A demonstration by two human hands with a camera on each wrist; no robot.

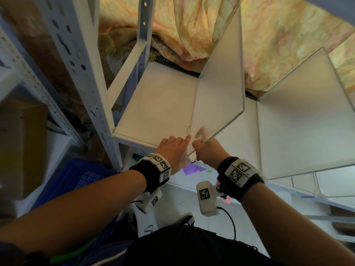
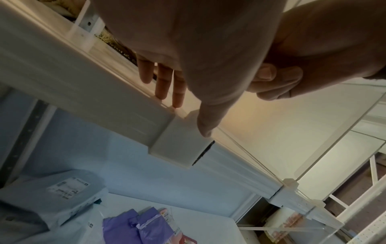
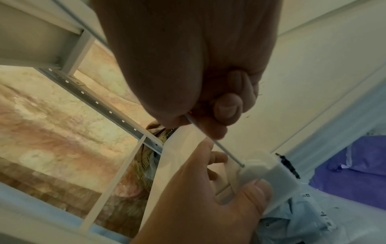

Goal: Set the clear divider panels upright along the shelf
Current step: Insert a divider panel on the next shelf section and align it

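A frosted clear divider panel [image 1: 217,89] stands upright on the white shelf [image 1: 153,104], running front to back. My right hand [image 1: 199,143] grips its front lower corner, fingers curled round the thin edge [image 3: 217,143]. My left hand [image 1: 172,144] is just left of it at the shelf's front lip. Its thumb presses the face of a white clip [image 2: 177,143] and its fingers lie on the shelf behind, pinching the clip [image 3: 269,175]. The panel's bottom edge meets this clip. A second divider panel [image 1: 299,116] stands upright further right.
A perforated shelf upright [image 1: 82,73] rises at the left. A draped patterned cloth [image 1: 192,25] hangs behind the shelf. Purple packets [image 1: 192,168] lie on the lower shelf. A blue crate [image 1: 86,175] and a cardboard box [image 1: 23,146] sit at the lower left.
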